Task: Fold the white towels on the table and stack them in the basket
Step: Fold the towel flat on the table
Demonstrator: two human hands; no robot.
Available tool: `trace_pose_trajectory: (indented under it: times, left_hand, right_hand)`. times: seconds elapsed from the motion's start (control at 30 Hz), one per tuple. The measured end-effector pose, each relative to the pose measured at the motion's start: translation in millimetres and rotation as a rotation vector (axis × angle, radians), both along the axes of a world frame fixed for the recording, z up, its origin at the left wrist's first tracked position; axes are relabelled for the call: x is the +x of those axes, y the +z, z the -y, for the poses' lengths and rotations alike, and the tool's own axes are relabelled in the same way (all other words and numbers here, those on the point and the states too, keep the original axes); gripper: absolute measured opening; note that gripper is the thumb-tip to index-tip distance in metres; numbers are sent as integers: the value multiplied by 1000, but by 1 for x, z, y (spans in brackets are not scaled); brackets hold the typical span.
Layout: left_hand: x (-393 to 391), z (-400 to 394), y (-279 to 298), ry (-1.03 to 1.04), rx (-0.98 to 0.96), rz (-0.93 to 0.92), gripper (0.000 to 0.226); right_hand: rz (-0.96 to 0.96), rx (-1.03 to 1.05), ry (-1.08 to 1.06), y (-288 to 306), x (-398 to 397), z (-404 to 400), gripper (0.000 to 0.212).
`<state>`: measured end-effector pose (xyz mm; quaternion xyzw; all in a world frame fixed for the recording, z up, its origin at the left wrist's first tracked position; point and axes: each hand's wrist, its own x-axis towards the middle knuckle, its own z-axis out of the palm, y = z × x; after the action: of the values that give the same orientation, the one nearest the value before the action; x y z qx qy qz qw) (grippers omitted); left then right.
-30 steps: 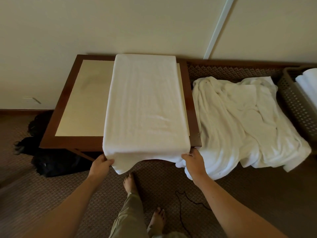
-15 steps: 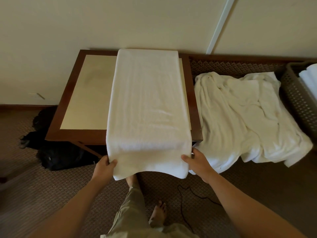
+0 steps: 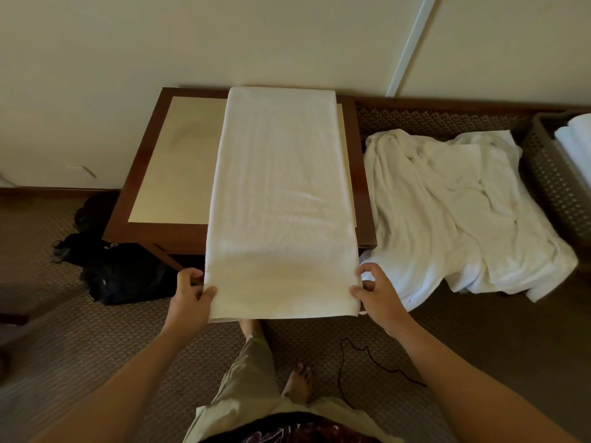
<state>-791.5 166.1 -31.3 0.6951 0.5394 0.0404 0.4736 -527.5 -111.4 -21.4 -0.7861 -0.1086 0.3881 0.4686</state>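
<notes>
The table [image 3: 150, 231] stood at twelve o'clock against the wall; along its right half lay the long folded towel [image 3: 281, 187], its near end hanging past the table's six o'clock edge; at two o'clock a heap of unfolded towels [image 3: 447, 212] sprawled on the floor; at three o'clock stood the basket [image 3: 550, 174], rolled white towels already inside. The left hand [image 3: 188, 298] pinched the near left corner, thumb on top; the right hand [image 3: 377, 295] pinched the near right corner likewise. The cloth looked soft, light and limp; likely to sag if held mid-edge, so the corners seemed the sound hold for folding it over.
</notes>
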Motion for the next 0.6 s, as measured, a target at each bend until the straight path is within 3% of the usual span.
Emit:
trace_pose_trajectory:
  times: [0.07, 0.23, 0.33, 0.43, 0.6]
  left_hand:
    - [-2, -2, 7, -102, 11, -35, 9]
    - [3, -7, 26, -24, -175, 86, 30]
    - [-1, -12, 39, -49, -254, 165, 39]
    - [-11, -16, 41, -176, -172, 180, 39]
    - [-10, -19, 45, -273, 140, 126, 33]
  right_hand:
    - [-26, 54, -24, 9, -2, 1, 33]
    - [-167, 119, -62, 25, 2, 1, 37]
    - [-200, 138, 9, 30, 8, 5, 50]
    - [-50, 126, 131, 32, 11, 8, 54]
    - [180, 151, 110, 35, 15, 1, 39]
